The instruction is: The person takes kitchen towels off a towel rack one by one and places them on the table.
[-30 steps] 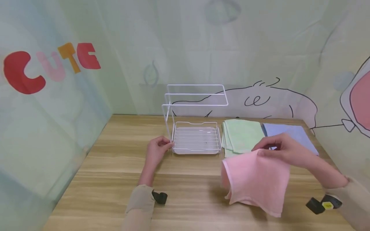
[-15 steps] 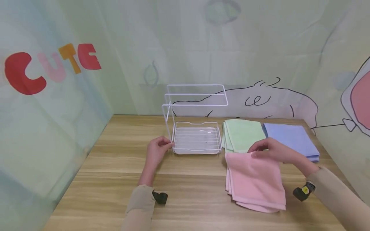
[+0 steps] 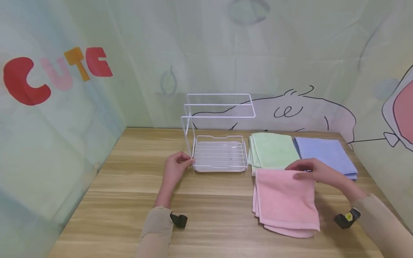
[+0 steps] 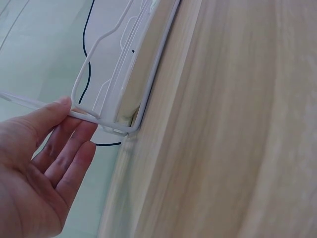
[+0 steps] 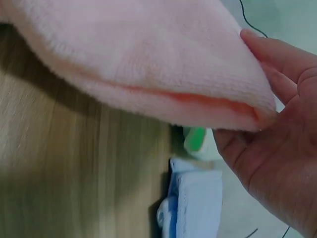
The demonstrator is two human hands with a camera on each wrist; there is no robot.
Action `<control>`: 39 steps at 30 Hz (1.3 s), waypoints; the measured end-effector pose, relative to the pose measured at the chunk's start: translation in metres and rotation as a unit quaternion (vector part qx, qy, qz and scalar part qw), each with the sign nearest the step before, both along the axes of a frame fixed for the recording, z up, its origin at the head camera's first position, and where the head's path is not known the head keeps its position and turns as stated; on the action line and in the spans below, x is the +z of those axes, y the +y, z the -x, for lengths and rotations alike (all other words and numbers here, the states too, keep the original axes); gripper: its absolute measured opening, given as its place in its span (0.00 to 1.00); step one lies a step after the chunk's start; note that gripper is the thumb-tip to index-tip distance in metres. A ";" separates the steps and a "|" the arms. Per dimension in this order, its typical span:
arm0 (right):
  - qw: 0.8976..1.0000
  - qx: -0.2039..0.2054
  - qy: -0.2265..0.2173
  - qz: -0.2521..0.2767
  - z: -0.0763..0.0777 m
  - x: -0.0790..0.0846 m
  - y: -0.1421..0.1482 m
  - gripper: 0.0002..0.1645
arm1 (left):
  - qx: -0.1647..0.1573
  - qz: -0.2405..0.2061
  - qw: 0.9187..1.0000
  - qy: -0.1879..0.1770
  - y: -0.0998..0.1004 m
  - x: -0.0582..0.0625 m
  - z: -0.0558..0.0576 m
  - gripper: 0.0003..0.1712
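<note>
My left hand [image 3: 175, 166] pinches the lower left corner wire of a white wire rack [image 3: 220, 166] between thumb and fingers. The left wrist view shows the thumb on top of that wire [image 4: 81, 116]. A folded pink towel [image 3: 287, 200] is in my right hand [image 3: 319, 173], held by its far edge, thumb on the near side. Seen from the right wrist, the folded layers of the pink towel [image 5: 148, 64] part a little between thumb and fingers. The towel's near edge hangs low over the table, in front of a folded green towel [image 3: 274, 150].
A folded blue towel [image 3: 326, 154] lies right of the green one, behind my right hand. A tray [image 3: 219, 147] forms the rack's base, with top bars [image 3: 219, 105] above it. Printed cloth [image 3: 213, 61] hangs behind the wooden table [image 3: 145, 143].
The pink towel has come down from a curled, swinging hang to a flatter, squarer lie, and then shifted slightly right with my right hand. My left hand stays at the rack.
</note>
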State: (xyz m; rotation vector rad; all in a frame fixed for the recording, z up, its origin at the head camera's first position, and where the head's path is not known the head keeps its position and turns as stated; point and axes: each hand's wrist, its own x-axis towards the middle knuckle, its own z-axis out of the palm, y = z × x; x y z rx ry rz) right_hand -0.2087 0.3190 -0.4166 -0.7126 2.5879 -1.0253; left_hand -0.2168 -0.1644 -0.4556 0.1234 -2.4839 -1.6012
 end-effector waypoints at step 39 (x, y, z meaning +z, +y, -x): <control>0.991 -0.023 -0.116 0.055 -0.022 -0.032 0.040 0.22 | 0.003 0.002 1.000 0.007 0.000 0.001 0.001 0.07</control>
